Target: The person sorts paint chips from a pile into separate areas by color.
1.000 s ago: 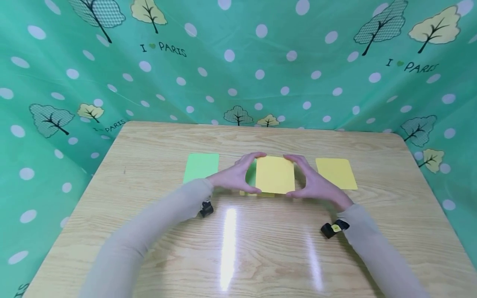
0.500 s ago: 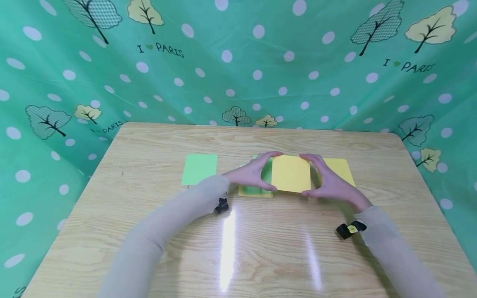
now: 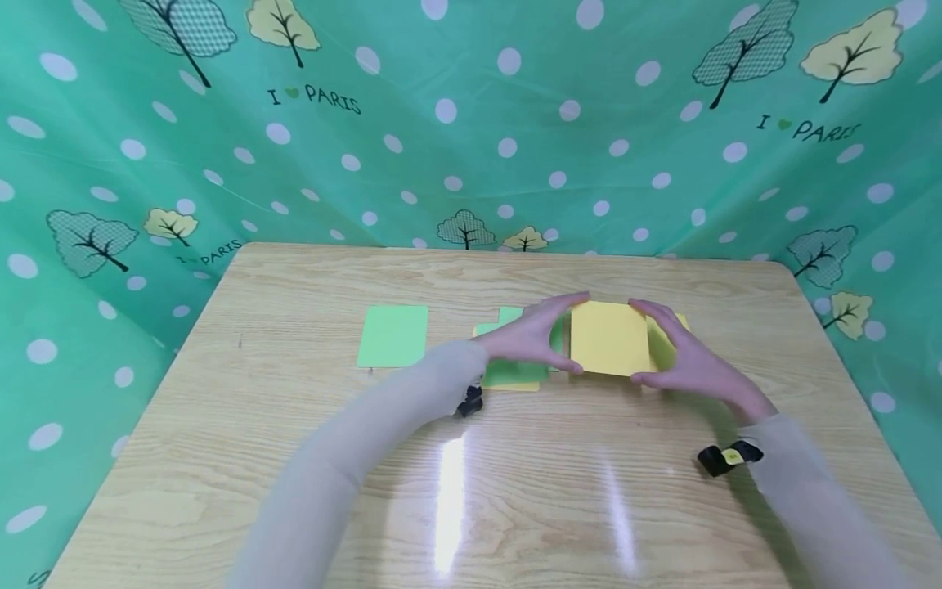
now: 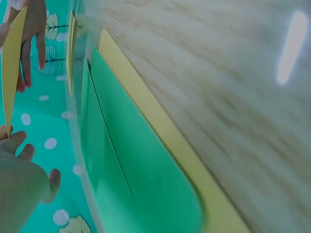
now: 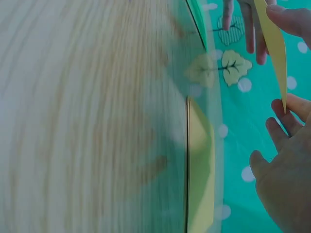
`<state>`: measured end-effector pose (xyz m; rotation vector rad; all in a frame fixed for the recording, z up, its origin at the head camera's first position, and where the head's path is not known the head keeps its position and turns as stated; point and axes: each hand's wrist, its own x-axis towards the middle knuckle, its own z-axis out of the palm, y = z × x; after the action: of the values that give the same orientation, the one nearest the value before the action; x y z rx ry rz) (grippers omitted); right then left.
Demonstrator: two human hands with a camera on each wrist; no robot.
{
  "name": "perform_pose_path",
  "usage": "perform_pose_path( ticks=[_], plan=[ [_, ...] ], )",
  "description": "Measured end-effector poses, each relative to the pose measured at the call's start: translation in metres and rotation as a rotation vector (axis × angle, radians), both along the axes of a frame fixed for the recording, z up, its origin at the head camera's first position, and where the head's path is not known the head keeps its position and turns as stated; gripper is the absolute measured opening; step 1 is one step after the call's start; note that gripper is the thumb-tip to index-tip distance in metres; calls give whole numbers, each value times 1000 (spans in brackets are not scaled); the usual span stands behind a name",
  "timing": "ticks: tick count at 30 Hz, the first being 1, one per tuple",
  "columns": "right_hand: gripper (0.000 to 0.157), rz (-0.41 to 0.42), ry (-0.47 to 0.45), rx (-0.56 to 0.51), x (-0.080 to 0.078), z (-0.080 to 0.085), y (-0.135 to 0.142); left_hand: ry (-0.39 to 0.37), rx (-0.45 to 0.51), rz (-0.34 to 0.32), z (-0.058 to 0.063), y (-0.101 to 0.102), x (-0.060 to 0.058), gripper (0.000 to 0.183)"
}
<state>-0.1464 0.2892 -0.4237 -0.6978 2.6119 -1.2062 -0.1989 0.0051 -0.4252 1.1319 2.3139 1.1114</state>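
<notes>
A square yellow card is raised above the table between both hands. My left hand pinches its left edge at the corners, thumb at the near one and fingers at the far one. My right hand grips the right edge the same way. In the left wrist view the raised yellow card appears nearly edge-on, well off the tabletop. Another yellow square lies on the table, partly hidden behind the held card and the right hand. Below the left hand, overlapping green cards lie over a yellow one.
A lone green square lies at the left on the wooden table. Behind the table's back edge hangs a green dotted curtain printed with trees. Small black wrist cameras sit on the sleeves.
Both hands have carried the yellow card to the right, from over the middle pile to beside and partly over the right-hand yellow square. More of the green cards in the pile now shows.
</notes>
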Motion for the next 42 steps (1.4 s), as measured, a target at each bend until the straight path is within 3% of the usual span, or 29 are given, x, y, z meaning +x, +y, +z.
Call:
perform_pose_path(
  ticks=[6,14,23,29,42],
  plan=[
    [107,-7,1,42,1,4,17,-9,-38,-3,0,18,-2,109],
    [104,-15,-18,95,1,5,34,74,-171,3,-4,42,-6,108],
    [103,-17,-37,150,-3,-2,51,91,-274,46,-12,68,-6,107],
    [103,-19,-42,162,-5,-9,62,117,-325,77,-11,86,-6,105],
    [105,2,-31,215,-11,-15,75,141,-423,106,-13,104,-5,103]
  ],
)
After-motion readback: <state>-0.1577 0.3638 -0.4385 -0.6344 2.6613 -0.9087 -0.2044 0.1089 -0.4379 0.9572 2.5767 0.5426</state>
